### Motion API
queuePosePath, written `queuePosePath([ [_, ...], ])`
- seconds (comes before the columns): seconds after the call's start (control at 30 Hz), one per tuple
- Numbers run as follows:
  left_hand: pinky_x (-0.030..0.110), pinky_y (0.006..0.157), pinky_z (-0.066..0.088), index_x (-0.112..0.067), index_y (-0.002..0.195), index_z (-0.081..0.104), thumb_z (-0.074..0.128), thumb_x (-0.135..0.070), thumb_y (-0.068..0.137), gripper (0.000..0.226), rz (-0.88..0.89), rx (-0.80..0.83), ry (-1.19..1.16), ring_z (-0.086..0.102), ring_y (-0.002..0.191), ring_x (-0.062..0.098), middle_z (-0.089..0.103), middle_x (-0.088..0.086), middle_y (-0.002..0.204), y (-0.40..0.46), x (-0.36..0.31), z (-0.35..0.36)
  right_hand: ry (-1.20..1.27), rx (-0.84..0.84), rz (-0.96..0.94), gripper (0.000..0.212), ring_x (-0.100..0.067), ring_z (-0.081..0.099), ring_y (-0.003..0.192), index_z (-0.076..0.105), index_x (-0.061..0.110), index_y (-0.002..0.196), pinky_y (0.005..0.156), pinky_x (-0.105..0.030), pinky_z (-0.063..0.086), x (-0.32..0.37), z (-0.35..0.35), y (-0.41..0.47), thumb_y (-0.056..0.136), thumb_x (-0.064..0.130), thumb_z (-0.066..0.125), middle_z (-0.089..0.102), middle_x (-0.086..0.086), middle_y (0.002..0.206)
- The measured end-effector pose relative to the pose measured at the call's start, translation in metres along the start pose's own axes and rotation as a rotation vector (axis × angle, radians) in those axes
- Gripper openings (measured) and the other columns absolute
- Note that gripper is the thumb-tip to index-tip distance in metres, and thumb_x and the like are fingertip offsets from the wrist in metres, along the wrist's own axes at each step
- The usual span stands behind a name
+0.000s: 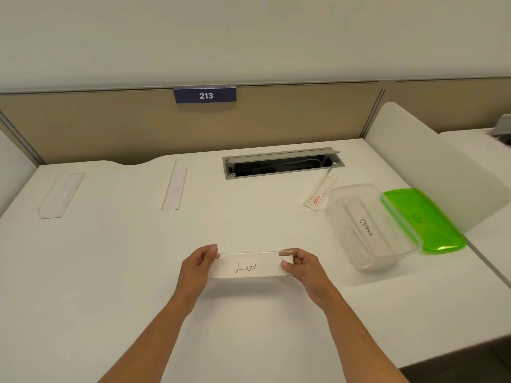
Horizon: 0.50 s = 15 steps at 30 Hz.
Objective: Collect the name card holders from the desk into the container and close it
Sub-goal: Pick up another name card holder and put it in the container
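Note:
A clear name card holder marked "LION" (250,266) is gripped at both ends, my left hand (197,265) on its left end and my right hand (302,268) on its right end, just above the white desk. To the right stands a clear container (337,225) with an "OSTRICH" holder (367,228) inside. Its green lid (423,219) lies beside it on the right. Three more holders lie flat on the desk: one at far left (59,196), one at middle left (175,187), one with a red label (319,194) near the container.
An open cable hatch (282,163) is sunk into the desk at the back. A beige partition with a "213" sign (205,94) runs behind. A white curved divider (431,161) rises on the right, behind the lid.

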State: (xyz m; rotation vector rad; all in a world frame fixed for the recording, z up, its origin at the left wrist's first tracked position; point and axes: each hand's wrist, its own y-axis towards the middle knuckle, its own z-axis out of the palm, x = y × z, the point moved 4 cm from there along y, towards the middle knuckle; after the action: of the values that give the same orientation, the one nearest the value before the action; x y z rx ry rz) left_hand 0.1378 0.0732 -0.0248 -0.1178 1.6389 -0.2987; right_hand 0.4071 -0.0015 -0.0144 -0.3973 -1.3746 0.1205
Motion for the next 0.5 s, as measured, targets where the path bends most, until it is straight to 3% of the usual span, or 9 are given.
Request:
queuePosePath([
  [0.07, 0.025, 0.088, 0.042, -0.04, 0.113, 0.066, 0.054, -0.061, 0.088, 0.034, -0.013, 0.077, 0.023, 0.059, 0.107, -0.003, 0.073, -0.015, 0.106, -0.001, 0.001, 0.012, -0.026, -0.046, -0.032, 0.021, -0.018, 0.05, 0.084, 0.073, 0.01, 0.101, 0.084, -0.029, 0.043, 0.002, -0.01, -0.005, 0.083, -0.001, 0.07, 0.047, -0.003, 0.08],
  [0.2, 0.038, 0.109, 0.037, -0.033, 0.133, 0.056, 0.045, -0.059, 0.091, 0.051, -0.009, 0.148, -0.003, 0.053, 0.124, 0.008, 0.067, -0.014, 0.122, -0.001, 0.008, 0.032, -0.055, -0.143, -0.088, 0.021, -0.013, 0.048, 0.084, 0.076, 0.012, 0.094, 0.078, -0.021, 0.044, 0.009, -0.032, -0.016, 0.079, -0.002, 0.074, 0.057, 0.001, 0.085],
  [0.33, 0.029, 0.108, 0.031, -0.033, 0.134, 0.054, 0.04, -0.051, 0.099, 0.042, 0.005, 0.134, 0.05, 0.047, 0.131, 0.008, 0.063, -0.016, 0.127, 0.0, 0.014, 0.048, -0.034, -0.279, -0.162, 0.022, -0.008, 0.051, 0.08, 0.076, 0.012, 0.091, 0.072, -0.014, 0.047, 0.021, -0.056, -0.026, 0.076, -0.003, 0.076, 0.067, 0.007, 0.089],
  [0.43, 0.026, 0.11, 0.029, -0.035, 0.134, 0.055, 0.042, -0.064, 0.09, 0.054, 0.018, 0.187, 0.188, 0.039, 0.138, 0.007, 0.052, -0.016, 0.14, 0.002, 0.02, 0.061, -0.038, -0.385, -0.224, 0.023, -0.007, 0.047, 0.071, 0.077, 0.014, 0.091, 0.072, -0.016, 0.044, 0.034, -0.073, -0.032, 0.075, -0.002, 0.078, 0.057, 0.003, 0.08],
  [0.5, 0.032, 0.121, 0.012, -0.033, 0.142, 0.047, 0.042, -0.06, 0.094, 0.055, 0.037, 0.251, 0.409, 0.017, 0.146, 0.005, 0.035, -0.014, 0.152, 0.006, 0.029, 0.071, -0.056, -0.442, -0.287, 0.023, -0.004, 0.045, 0.066, 0.077, 0.015, 0.091, 0.069, -0.013, 0.044, 0.045, -0.083, -0.038, 0.075, -0.002, 0.078, 0.054, 0.002, 0.082],
])
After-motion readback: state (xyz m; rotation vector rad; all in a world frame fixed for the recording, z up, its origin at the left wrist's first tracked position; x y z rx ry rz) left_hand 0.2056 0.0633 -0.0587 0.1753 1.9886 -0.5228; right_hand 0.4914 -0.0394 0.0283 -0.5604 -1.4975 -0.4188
